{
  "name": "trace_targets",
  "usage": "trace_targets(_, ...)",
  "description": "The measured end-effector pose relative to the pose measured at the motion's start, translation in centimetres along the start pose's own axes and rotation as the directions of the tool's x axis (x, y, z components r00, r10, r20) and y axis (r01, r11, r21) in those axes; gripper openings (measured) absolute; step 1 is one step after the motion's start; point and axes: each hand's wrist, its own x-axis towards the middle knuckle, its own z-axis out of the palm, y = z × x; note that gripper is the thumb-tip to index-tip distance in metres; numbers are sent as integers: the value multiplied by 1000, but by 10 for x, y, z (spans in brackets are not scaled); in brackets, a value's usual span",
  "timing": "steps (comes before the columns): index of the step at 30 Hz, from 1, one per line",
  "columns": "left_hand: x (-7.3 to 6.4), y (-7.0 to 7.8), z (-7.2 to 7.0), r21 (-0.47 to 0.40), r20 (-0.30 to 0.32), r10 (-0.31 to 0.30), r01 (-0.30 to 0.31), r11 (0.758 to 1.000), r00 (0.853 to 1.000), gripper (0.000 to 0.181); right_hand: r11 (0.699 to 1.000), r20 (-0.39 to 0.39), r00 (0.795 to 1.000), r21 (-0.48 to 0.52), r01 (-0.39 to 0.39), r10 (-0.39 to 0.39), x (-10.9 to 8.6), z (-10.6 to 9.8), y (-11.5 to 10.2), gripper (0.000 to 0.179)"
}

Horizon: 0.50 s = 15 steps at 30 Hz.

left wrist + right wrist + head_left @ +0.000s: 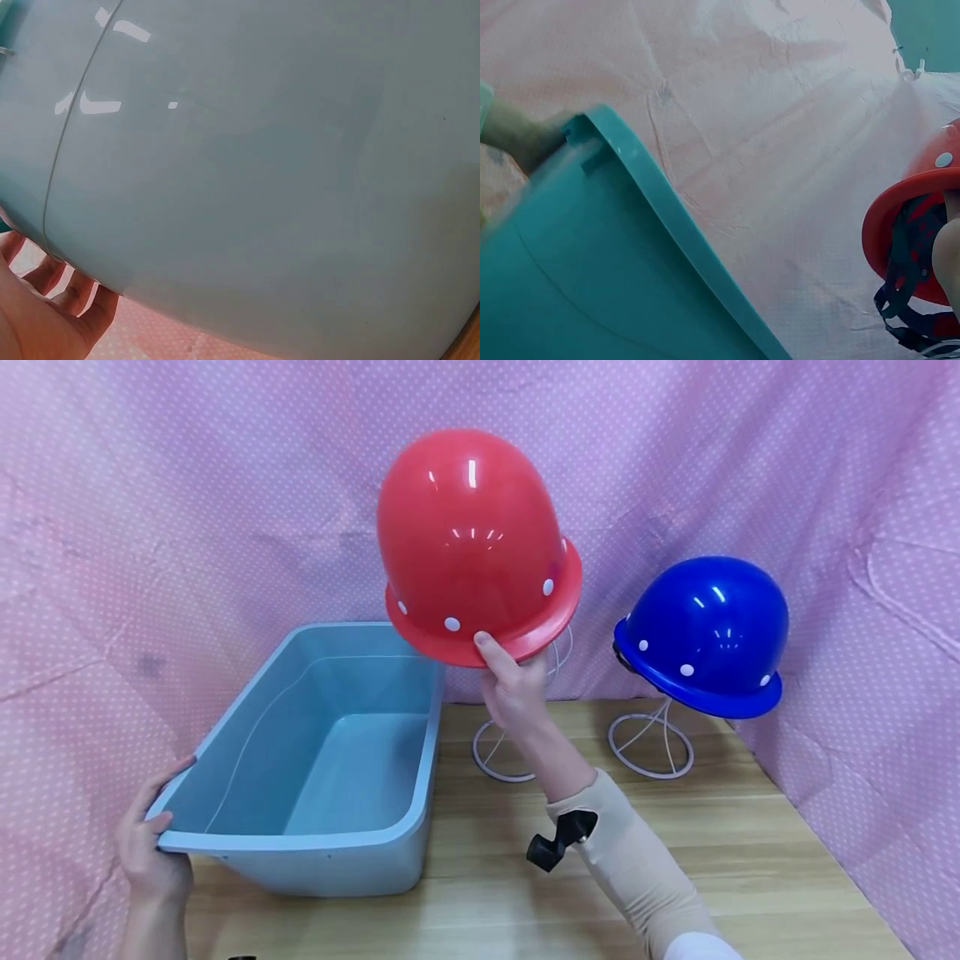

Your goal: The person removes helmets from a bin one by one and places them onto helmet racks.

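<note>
My right hand (517,693) grips the brim of a glossy red hard hat (468,543), thumb on top of the brim, fingers hidden beneath. The hat is raised above the table, dome upward. In the right wrist view, dark straps (904,281) hang from its underside. My left hand (153,852) holds the near left corner of a grey-blue plastic tub (300,842), thumb over the rim. In the left wrist view, its fingers (101,311) curl at the tub's edge. No contents show inside the tub.
A blue hard hat (705,635) sits tilted on a white wire stand (651,774) at the right. Another wire stand (502,777) is partly hidden behind my right hand. Pink dotted cloth (262,485) hangs behind and beside the wooden table (600,902).
</note>
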Motion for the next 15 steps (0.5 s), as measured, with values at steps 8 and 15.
trace_targets(8, 0, -3, -1, -14, 12, 20, -20, 1000, 1000, 70, 993, -95, 989, 10, 117, -115, 4, -2, -1, 62)
trace_targets(15, -2, 1, 1, 33, 4, 1, -1, 999, 1000, 71, 981, -226, 961, 69, 179, -159, 12, -3, 5, 61)
